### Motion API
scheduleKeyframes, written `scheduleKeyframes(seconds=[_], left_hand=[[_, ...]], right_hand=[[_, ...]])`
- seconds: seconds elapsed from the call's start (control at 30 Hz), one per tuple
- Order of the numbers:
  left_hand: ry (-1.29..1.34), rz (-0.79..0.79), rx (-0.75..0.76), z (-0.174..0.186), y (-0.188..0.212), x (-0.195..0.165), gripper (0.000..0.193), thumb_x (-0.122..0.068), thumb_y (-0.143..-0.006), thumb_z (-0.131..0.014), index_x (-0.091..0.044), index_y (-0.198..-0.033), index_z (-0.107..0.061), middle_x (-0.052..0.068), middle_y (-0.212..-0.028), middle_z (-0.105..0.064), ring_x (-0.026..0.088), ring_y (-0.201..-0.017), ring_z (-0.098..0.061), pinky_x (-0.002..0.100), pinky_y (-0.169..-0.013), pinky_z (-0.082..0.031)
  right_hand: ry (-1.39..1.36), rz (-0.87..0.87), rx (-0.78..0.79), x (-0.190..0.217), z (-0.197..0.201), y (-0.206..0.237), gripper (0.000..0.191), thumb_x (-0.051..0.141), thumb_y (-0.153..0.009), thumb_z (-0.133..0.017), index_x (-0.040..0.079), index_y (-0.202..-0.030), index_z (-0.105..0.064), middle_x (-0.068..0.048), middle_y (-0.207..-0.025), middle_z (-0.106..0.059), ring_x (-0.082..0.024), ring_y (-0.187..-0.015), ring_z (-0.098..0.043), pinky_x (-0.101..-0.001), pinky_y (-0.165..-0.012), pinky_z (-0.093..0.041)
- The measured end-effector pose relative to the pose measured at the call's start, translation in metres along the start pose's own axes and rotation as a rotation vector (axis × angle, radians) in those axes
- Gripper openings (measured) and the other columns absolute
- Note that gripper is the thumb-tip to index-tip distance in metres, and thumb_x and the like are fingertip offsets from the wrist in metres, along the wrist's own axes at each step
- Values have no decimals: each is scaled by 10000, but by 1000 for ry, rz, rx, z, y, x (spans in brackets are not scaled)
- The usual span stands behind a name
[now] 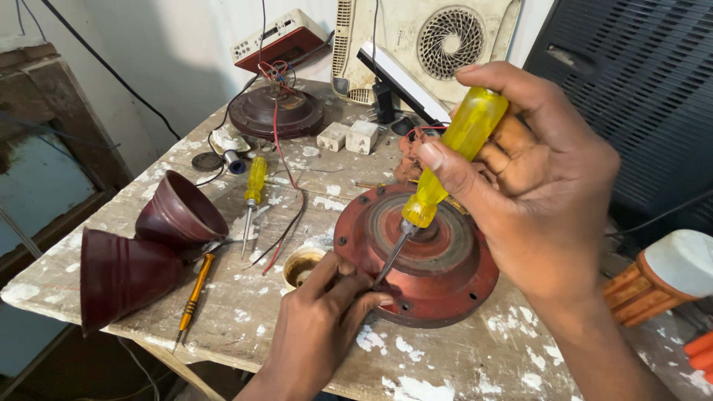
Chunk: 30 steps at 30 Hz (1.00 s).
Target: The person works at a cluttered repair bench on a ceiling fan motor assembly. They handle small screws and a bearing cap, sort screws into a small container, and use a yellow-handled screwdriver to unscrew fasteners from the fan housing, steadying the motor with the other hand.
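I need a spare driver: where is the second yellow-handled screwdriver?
The second yellow-handled screwdriver lies on the paint-flecked table, left of the red motor cover, between the dark red cones and the red wire.

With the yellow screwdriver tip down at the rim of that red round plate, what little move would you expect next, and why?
Probably a turn of the yellow-handled screwdriver. The right hand grips its handle from above, and the left hand steadies the tip at the rim of the red round plate, beside the bolt holes. Whether a screw sits under the tip is hidden by the fingers.
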<state>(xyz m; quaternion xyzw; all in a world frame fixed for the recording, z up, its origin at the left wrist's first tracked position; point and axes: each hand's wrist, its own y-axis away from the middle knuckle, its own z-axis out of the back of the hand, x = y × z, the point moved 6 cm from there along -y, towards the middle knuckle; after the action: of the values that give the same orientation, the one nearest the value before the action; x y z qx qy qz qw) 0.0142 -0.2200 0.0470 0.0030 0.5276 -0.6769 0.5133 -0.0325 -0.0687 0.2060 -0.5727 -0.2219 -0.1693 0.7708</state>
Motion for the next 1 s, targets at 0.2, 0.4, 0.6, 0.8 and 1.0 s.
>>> scheduleKeyframes(seconds=[0.2, 0.4, 0.6, 0.8, 1.0], left_hand=[[75, -62, 38, 3, -1, 0, 273, -214, -785, -849, -21, -962, -770, 86, -962, -691, 280, -760, -724, 388, -634, -572], [163, 99, 226, 2, -7, 14, 238, -128, -758, -858, -44, -971, -793, 70, -961, -710, 207, -729, -707, 330, -628, -567], [376, 447, 326, -9, -3, 33, 200, -44, -760, -836, -52, -959, -816, 5, -911, -687, 72, -624, -559, 259, -555, -488], [417, 482, 336, -11, -1, 38, 211, -15, -760, -822, -66, -964, -828, -15, -894, -661, 45, -614, -527, 238, -545, -465], [413, 459, 332, -10, -2, 38, 210, -19, -763, -822, -72, -965, -832, -16, -891, -667, 36, -641, -552, 230, -561, -477]], right_hand=[[-13, -4, 75, -2, 2, -4, 459, -105, -945, -680, -57, -1369, -510, -117, -1135, -637, -179, -1118, -696, -359, -1033, -604], [-87, -36, 161, -5, 2, -5, 513, -75, -951, -650, -53, -1433, -475, -121, -1171, -639, -186, -1111, -702, -347, -1023, -627], [-93, -14, 271, -7, -2, -11, 538, -98, -928, -544, -6, -1431, -376, -174, -1208, -623, -175, -1072, -691, -337, -957, -632], [-94, -22, 288, -3, -6, -13, 432, -95, -954, -566, 20, -1337, -403, -165, -1257, -602, -157, -1077, -678, -309, -957, -648], [57, -5, 238, 10, -7, -13, 513, -69, -909, -680, -3, -1380, -490, -116, -1159, -612, -148, -1066, -671, -277, -942, -629]])
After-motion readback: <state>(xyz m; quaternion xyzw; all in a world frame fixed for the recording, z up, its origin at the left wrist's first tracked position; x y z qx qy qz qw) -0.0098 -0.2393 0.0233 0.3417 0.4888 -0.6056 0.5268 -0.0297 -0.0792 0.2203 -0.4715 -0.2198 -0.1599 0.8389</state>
